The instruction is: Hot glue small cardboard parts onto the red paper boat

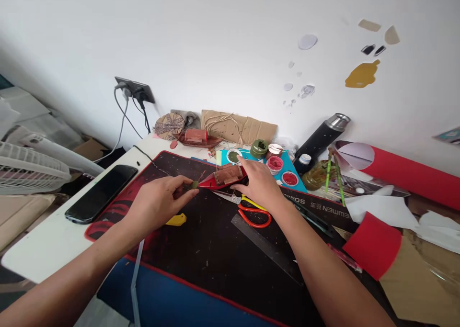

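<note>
My left hand pinches a small green piece between thumb and fingertips. The piece is close to the pointed end of a small red model boat. A brown rolled cover lies across the boat's middle. At the boat's other end, my right hand grips it, with the thumb below and the fingers behind, partly hidden. Under the right hand lie scissors with red and yellow handles. A yellow-handled tool shows below my left hand.
A ruler lies on the dark mat. Behind the boat stand jars of green paint and red paint. Another model boat is near the wall. A phone lies left; a black flask leans right.
</note>
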